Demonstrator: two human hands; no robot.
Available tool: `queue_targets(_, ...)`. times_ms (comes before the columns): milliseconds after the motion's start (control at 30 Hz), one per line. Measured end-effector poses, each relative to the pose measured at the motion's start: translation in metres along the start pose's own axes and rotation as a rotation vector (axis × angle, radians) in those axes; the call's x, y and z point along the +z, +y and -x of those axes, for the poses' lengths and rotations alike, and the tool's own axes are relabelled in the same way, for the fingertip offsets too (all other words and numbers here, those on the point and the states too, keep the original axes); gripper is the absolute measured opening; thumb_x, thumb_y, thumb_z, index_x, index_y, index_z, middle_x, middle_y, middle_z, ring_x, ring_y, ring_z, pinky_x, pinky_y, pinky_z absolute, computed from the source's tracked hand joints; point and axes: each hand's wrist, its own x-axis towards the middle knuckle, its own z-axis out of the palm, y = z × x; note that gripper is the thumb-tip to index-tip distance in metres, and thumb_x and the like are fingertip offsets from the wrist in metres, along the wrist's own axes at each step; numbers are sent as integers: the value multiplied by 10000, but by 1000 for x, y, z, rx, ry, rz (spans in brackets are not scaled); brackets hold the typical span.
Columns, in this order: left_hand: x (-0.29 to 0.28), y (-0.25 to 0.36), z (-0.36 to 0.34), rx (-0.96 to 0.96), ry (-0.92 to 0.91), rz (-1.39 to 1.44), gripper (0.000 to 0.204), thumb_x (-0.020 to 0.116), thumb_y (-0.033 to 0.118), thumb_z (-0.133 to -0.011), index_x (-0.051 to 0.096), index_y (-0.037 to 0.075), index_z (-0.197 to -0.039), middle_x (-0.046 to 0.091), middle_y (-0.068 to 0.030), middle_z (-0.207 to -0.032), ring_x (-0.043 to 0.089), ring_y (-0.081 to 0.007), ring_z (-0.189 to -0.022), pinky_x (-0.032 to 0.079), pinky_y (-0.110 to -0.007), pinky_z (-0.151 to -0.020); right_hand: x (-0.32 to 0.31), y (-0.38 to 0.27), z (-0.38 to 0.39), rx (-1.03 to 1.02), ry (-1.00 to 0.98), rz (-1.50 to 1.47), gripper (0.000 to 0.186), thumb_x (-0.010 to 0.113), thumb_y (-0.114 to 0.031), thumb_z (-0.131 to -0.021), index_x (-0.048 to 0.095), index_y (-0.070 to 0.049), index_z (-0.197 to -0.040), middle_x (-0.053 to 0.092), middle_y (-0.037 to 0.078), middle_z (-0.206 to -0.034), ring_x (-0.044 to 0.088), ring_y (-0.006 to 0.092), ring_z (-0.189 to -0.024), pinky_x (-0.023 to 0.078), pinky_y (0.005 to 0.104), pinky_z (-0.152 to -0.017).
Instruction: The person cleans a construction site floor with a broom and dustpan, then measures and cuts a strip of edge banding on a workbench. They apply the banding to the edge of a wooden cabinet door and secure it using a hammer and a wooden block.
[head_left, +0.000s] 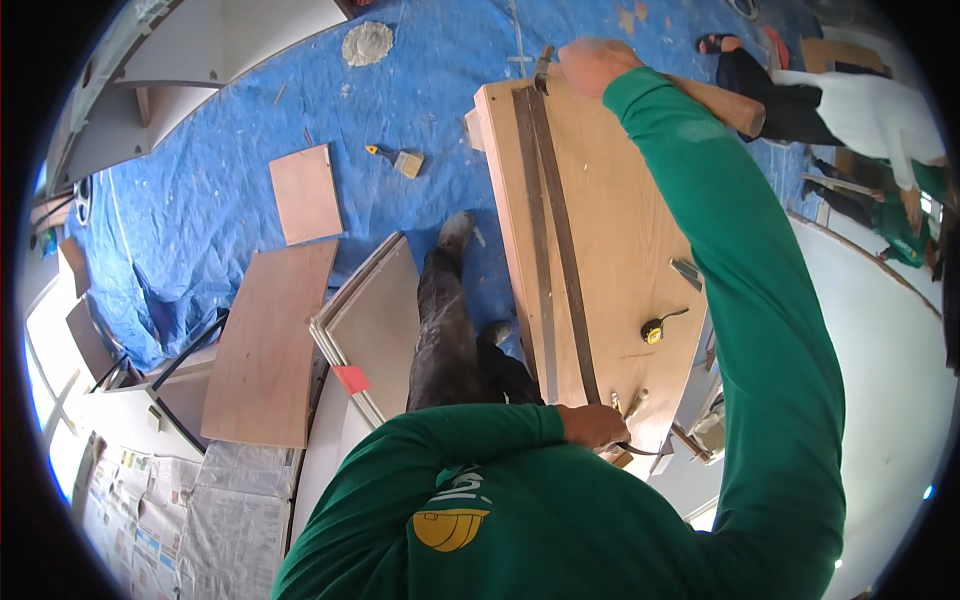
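A light wood panel (610, 200) lies in front of me to the right. Along its left side runs a long, thin dark brown strip (568, 250), with a parallel dark band beside it that may be its shadow or a second strip. Close to my body, my left hand (595, 425) is closed round the strip's near end, and a tail sticks out past my fingers. My right hand (598, 66), stretched to the panel's far end, grips a hammer by its thick wooden handle (718, 104). Its metal head (543, 70) is at the strip's far end.
On the panel lies a yellow and black tape measure (653, 330). Blue sheeting (420, 90) covers the floor, with a paintbrush (400, 160) and a small board (306, 195) on it. Stacked panels (370, 320) lean at my left. Another person (850, 110) is at the far right.
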Motion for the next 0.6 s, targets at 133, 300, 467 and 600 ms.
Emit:
queue_targets(133,-7,-1,17,146,59,32,332,705,324,-901,745,10,-1000,737,-236,-953,708,-466,-964,549,-583,-841,16,52,-14,-139,-65,-17,303,729,-213,-872,816,-82,-1130,801,197,-979,781,392,-928,607,520,-753)
queue_targets(300,-8,-6,16,96,47,59,372,706,388,-932,718,20,-986,720,-220,-923,697,-464,-945,541,-584,-835,-3,124,15,218,-494,-307,570,784,-173,-825,728,-40,-1376,793,220,-1053,777,307,-910,586,469,-771)
queue_targets(467,-49,50,16,25,156,3,270,682,307,-1030,679,42,-977,687,-197,-890,680,-431,-920,536,-554,-823,109,144,187,340,-84,-751,584,755,-206,-859,705,-17,-1410,752,156,-861,724,231,-738,544,393,-636)
queue_targets(600,-123,92,45,-102,112,-164,218,701,275,-1037,708,57,-1030,694,-171,-848,698,-414,-870,554,-531,-786,100,102,322,683,-60,-1160,508,758,-210,-933,678,-17,-1397,622,34,-718,588,143,-549,466,328,-504)
